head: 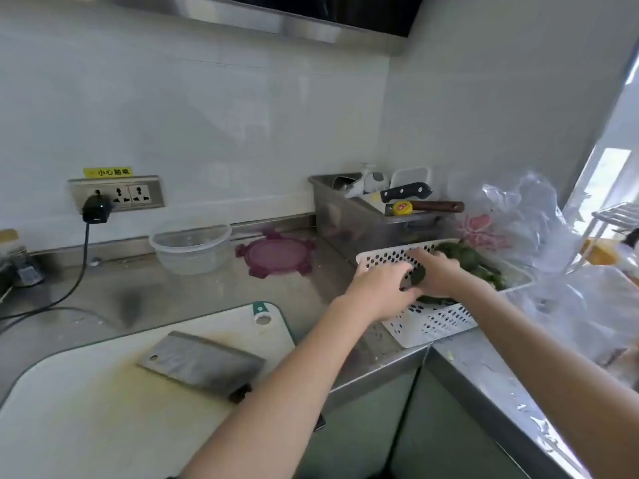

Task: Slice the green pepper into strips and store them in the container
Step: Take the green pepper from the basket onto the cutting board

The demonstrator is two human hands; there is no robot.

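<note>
Both hands meet over the white perforated basket [432, 323] at the counter corner: my left hand [380, 288] and right hand [437, 271] curl together around one dark green pepper [416, 276], more peppers lying behind it. I judge this the fetching step, with nothing sliced yet. Next the pepper must travel left to the cutting board [103, 409], landing on the bare near part beside the cleaver [200, 363]; the clear container [190, 248] stands open by the wall, its purple lid [276, 255] just beside it.

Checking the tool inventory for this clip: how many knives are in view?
3. A cleaver lies flat on the cutting board; a black-handled knife and a brown-handled knife rest in the metal bin by the wall. More may be hidden inside it.
</note>
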